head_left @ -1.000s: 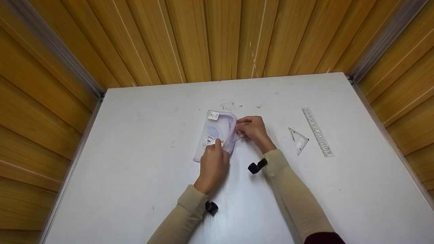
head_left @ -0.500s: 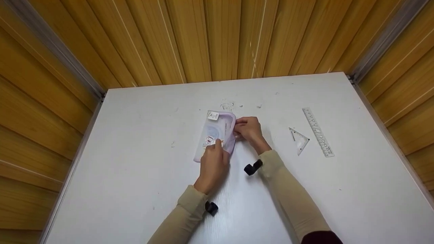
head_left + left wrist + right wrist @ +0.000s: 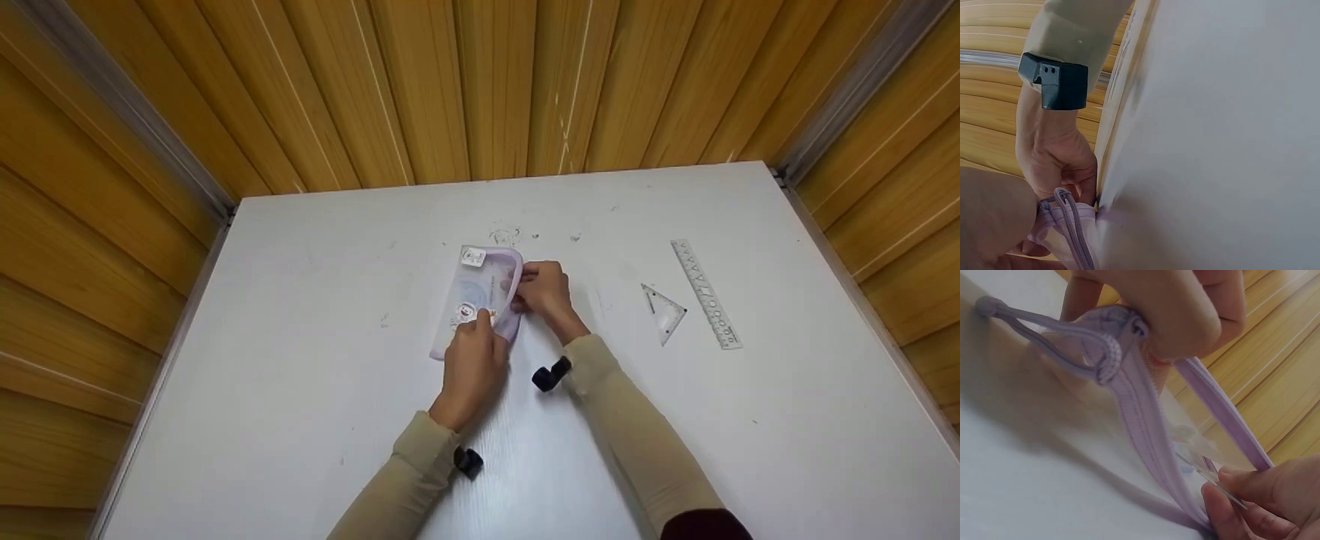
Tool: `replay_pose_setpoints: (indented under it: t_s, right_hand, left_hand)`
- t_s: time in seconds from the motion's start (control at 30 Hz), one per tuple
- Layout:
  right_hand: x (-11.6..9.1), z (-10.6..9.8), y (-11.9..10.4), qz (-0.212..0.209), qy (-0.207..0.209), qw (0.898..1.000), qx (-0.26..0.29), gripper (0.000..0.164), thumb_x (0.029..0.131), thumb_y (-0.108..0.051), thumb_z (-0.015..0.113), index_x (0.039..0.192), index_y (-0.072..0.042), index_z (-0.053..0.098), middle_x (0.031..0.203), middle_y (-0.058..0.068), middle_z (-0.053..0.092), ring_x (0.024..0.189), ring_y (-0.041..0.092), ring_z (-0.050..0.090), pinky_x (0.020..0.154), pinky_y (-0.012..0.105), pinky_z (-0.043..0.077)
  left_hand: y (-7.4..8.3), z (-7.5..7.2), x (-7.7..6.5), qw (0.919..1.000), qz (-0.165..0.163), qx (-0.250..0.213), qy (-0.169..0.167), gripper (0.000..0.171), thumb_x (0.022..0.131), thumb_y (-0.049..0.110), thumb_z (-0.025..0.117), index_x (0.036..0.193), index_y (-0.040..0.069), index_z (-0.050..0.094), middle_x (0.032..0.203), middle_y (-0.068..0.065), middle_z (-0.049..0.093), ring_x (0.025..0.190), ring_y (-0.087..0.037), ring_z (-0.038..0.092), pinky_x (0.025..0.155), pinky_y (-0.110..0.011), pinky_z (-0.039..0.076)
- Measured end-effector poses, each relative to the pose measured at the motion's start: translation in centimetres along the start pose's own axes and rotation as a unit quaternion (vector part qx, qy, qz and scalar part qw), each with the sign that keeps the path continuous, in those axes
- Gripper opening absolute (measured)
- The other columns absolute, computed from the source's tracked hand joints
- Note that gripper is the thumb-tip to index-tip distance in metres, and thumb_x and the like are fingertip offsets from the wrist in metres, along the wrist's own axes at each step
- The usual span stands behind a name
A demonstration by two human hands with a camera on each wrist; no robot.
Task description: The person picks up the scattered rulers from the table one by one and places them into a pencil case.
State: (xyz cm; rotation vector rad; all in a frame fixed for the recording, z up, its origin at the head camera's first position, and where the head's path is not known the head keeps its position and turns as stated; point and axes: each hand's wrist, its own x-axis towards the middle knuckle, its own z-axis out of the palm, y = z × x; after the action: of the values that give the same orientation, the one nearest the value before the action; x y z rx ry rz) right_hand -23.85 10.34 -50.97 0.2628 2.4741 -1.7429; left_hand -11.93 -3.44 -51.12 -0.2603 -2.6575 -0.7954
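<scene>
A lilac zip pouch [image 3: 469,289] with a see-through printed face lies on the white table. My left hand [image 3: 472,364] pinches its near end by the zip, and the mouth gapes along the right side. A looped zip pull [image 3: 1044,329] hangs from the zip end in the right wrist view. At that mouth, my right hand [image 3: 546,291] pinches a thin clear plastic piece [image 3: 1216,479], seen nearly edge-on and partly inside the pouch; I cannot tell its kind. The right fingertips show through the pouch's clear face in the head view.
To the right on the white table [image 3: 315,300] lie a small clear set square [image 3: 664,313] and a clear stencil ruler [image 3: 706,294]. Wood-patterned panels [image 3: 480,90] stand behind the table and along both sides.
My right hand has shifted left, its fingertips passing into the pouch's mouth with the clear piece. My left hand has kept its hold on the pouch's near end.
</scene>
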Motion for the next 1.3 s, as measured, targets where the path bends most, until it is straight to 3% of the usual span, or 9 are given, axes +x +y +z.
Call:
replay_pose_setpoints:
  t_s: [0.33,0.7,0.93,1.3]
  right_hand:
    - [-0.1,-0.1,-0.3,0.003,-0.007,1.000,0.012,0.018,0.083,-0.006,0.083,0.100,0.000,0.079,0.085,0.015,0.077,0.052,0.014,0.068,0.054,0.030,0.057]
    - [-0.2,0.0,-0.6,-0.011,0.000,0.999,-0.049,0.012,0.085,-0.009,0.077,0.096,-0.005,0.081,0.074,0.006,0.074,0.049,0.011,0.063,0.050,0.023,0.051]
    - [-0.4,0.7,-0.7,-0.015,0.024,0.996,-0.090,0.008,0.084,-0.009,0.075,0.088,-0.009,0.081,0.065,0.002,0.071,0.047,0.010,0.058,0.047,0.022,0.045]
    - [-1.0,1.9,-0.9,-0.044,0.039,0.993,-0.103,0.009,0.085,-0.006,0.073,0.090,-0.005,0.080,0.075,0.008,0.074,0.043,0.010,0.058,0.043,0.023,0.045]
  left_hand:
    - [0.0,0.0,0.1,0.9999,-0.004,-0.011,-0.003,0.010,0.090,0.007,0.059,0.094,0.002,0.052,0.072,-0.013,0.060,0.065,-0.031,0.063,0.054,-0.048,0.051]
    - [0.0,0.0,0.2,0.9999,-0.001,-0.010,-0.004,0.010,0.091,0.008,0.059,0.096,0.002,0.052,0.071,-0.013,0.058,0.063,-0.030,0.061,0.054,-0.048,0.050]
    - [-0.1,0.2,0.0,0.9996,0.016,0.010,0.022,0.013,0.088,0.006,0.061,0.093,0.002,0.050,0.069,-0.014,0.058,0.060,-0.034,0.062,0.050,-0.049,0.050]
    - [-0.1,0.2,-0.1,0.9999,-0.001,-0.006,0.010,0.012,0.090,0.007,0.061,0.099,0.002,0.054,0.073,-0.014,0.060,0.064,-0.033,0.063,0.054,-0.050,0.050]
